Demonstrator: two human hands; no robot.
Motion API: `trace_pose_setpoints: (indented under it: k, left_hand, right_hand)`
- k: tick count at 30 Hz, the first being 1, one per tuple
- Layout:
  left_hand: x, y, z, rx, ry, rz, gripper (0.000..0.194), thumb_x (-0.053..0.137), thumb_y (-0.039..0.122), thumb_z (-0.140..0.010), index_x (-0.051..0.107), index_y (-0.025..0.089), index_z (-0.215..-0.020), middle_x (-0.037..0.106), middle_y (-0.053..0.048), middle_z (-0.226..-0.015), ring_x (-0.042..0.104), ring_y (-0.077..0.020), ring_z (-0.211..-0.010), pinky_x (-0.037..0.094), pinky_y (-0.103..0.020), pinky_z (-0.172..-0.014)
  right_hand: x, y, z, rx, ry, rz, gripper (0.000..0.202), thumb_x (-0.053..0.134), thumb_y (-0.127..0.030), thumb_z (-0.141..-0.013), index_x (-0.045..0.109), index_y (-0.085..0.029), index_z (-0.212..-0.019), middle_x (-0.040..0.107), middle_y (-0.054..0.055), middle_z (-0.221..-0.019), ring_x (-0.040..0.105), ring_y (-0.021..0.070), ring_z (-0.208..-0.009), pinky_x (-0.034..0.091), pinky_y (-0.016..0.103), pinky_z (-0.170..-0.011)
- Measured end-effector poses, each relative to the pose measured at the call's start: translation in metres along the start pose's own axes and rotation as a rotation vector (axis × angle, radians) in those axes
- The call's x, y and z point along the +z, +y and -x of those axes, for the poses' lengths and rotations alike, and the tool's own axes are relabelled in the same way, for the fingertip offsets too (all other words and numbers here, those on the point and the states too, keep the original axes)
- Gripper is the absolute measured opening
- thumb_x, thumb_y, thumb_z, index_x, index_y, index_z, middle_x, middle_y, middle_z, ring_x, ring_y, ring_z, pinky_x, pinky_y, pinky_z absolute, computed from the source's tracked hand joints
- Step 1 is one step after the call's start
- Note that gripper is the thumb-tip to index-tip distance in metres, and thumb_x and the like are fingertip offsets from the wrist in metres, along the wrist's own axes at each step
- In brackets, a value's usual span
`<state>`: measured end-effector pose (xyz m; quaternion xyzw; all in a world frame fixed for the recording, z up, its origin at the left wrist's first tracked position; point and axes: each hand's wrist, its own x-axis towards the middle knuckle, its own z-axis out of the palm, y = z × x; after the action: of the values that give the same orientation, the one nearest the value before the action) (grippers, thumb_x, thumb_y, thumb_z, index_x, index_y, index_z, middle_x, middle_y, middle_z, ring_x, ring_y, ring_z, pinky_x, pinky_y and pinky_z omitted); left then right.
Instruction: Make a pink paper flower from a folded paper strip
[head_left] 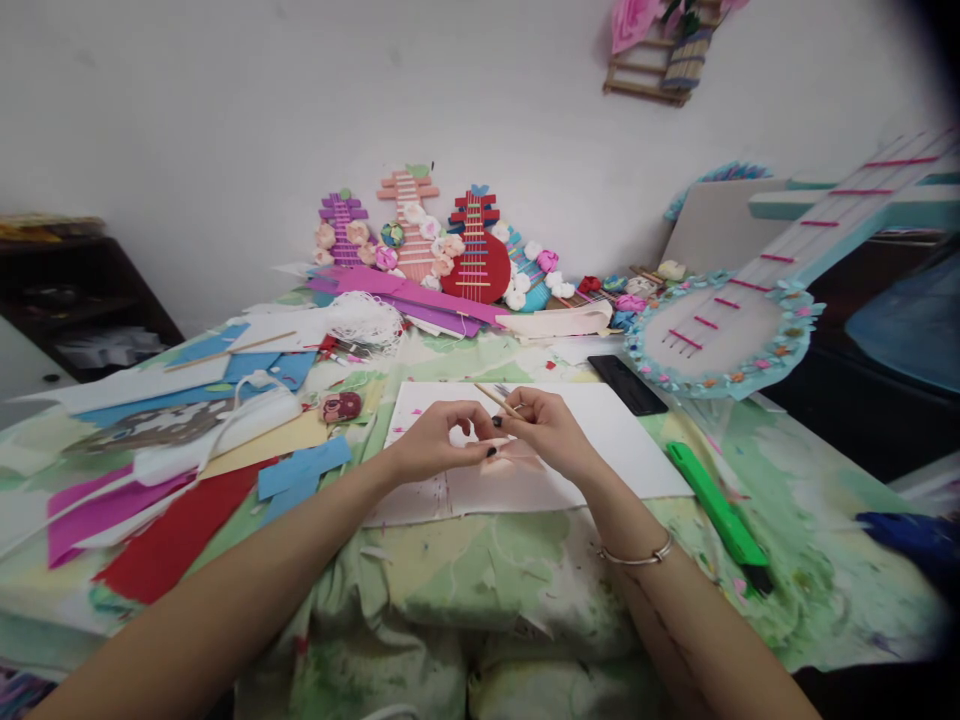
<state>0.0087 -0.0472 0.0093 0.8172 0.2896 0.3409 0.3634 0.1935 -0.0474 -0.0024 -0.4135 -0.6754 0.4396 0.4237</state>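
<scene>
Two hands meet over a white sheet in the head view: the right hand [551, 425] has its fingers closed on a thin wooden stick [496, 400], while the left hand [450, 440] curves thumb and forefinger into a ring, their tips at a pale pink piece [517, 455]; whether they grip it I cannot tell. That piece lies between the hands, above the middle of the white drawing sheet [622, 465]. Its near edge runs just beyond the forearms, and white surface stretches from the right hand to its right edge. Past that edge, a green utility knife [716, 500] lies slanting on the painted tablecloth [540, 570]; a black slab like a phone [628, 384] sits by the far right edge, under a light-blue model lute [735, 335]. Left of the sheet, blue paper strips [304, 475] and red paper [187, 530] crowd the cloth. White string [364, 320] and a red model lute [474, 268] stand farther back.
</scene>
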Motion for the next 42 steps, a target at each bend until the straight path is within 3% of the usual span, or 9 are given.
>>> trace_pose_setpoints:
  k: [7, 14, 21, 26, 30, 34, 38, 42]
  left_hand:
    - [0.0, -0.002, 0.001, 0.029, -0.04, 0.01, 0.011, 0.059, 0.026, -0.071, 0.059, 0.015, -0.072, 0.059, -0.003, -0.071, 0.054, -0.0142, -0.07, 0.042, -0.027, -0.069]
    - [0.0, -0.002, 0.002, 0.078, -0.017, 0.046, 0.009, 0.062, 0.022, -0.069, 0.063, 0.015, -0.075, 0.062, -0.005, -0.075, 0.056, -0.0166, -0.075, 0.043, -0.029, -0.072]
    - [0.001, -0.01, -0.002, -0.113, 0.144, 0.405, 0.021, 0.06, 0.033, -0.076, 0.065, 0.012, -0.072, 0.065, -0.006, -0.07, 0.059, -0.0159, -0.069, 0.045, -0.028, -0.069]
    - [0.004, -0.018, -0.004, -0.185, 0.052, 0.556, 0.029, 0.07, 0.031, -0.067, 0.061, 0.012, -0.086, 0.063, -0.005, -0.079, 0.059, -0.0144, -0.072, 0.045, -0.027, -0.068]
    - [0.005, -0.019, -0.003, -0.213, -0.006, 0.599, 0.029, 0.072, 0.027, -0.066, 0.059, 0.011, -0.086, 0.062, -0.007, -0.084, 0.059, -0.0147, -0.076, 0.045, -0.025, -0.069]
    - [0.005, -0.017, -0.004, -0.264, -0.013, 0.634, 0.03, 0.075, 0.023, -0.062, 0.058, 0.01, -0.082, 0.062, -0.004, -0.077, 0.059, -0.0124, -0.069, 0.045, -0.021, -0.061]
    - [0.005, -0.019, -0.005, -0.28, 0.071, 0.64, 0.029, 0.077, 0.018, -0.059, 0.057, 0.009, -0.079, 0.062, -0.003, -0.072, 0.059, -0.0114, -0.066, 0.046, -0.021, -0.061]
    - [0.005, -0.02, -0.005, -0.268, 0.155, 0.626, 0.027, 0.077, 0.017, -0.057, 0.057, 0.009, -0.073, 0.062, -0.002, -0.069, 0.059, -0.0119, -0.063, 0.047, -0.022, -0.06]
  right_hand:
    - [-0.002, 0.003, -0.002, -0.019, 0.039, 0.051, 0.018, 0.061, -0.033, -0.072, 0.053, -0.016, -0.072, 0.051, -0.004, -0.053, 0.039, 0.0065, -0.044, 0.027, 0.019, -0.045]
    - [-0.002, -0.001, 0.0, -0.051, -0.017, -0.001, 0.018, 0.06, -0.032, -0.075, 0.049, -0.018, -0.075, 0.052, -0.005, -0.054, 0.037, 0.0056, -0.043, 0.024, 0.018, -0.043]
    - [0.002, -0.012, 0.004, -0.126, -0.137, -0.077, 0.019, 0.054, -0.036, -0.08, 0.047, -0.018, -0.079, 0.056, -0.003, -0.061, 0.034, 0.0051, -0.043, 0.022, 0.019, -0.042]
    - [0.002, -0.008, 0.004, -0.149, -0.125, -0.02, 0.014, 0.055, -0.03, -0.08, 0.047, -0.019, -0.079, 0.055, -0.004, -0.06, 0.041, 0.006, -0.046, 0.026, 0.018, -0.045]
    - [0.002, -0.005, 0.002, -0.154, -0.086, 0.032, 0.009, 0.055, -0.025, -0.078, 0.049, -0.018, -0.078, 0.057, -0.002, -0.064, 0.048, 0.0075, -0.052, 0.033, 0.018, -0.049]
    - [0.003, -0.005, 0.002, -0.094, -0.057, 0.007, 0.009, 0.054, -0.025, -0.078, 0.049, -0.019, -0.081, 0.058, -0.003, -0.062, 0.049, 0.0075, -0.047, 0.034, 0.017, -0.044]
    - [0.004, -0.007, 0.004, -0.076, -0.056, -0.012, 0.012, 0.056, -0.025, -0.076, 0.049, -0.019, -0.085, 0.051, -0.007, -0.054, 0.043, 0.0064, -0.042, 0.031, 0.016, -0.042]
    - [0.003, -0.006, 0.004, -0.064, -0.076, -0.047, 0.026, 0.06, -0.021, -0.071, 0.049, -0.021, -0.093, 0.053, -0.006, -0.06, 0.045, 0.0071, -0.047, 0.035, 0.018, -0.046]
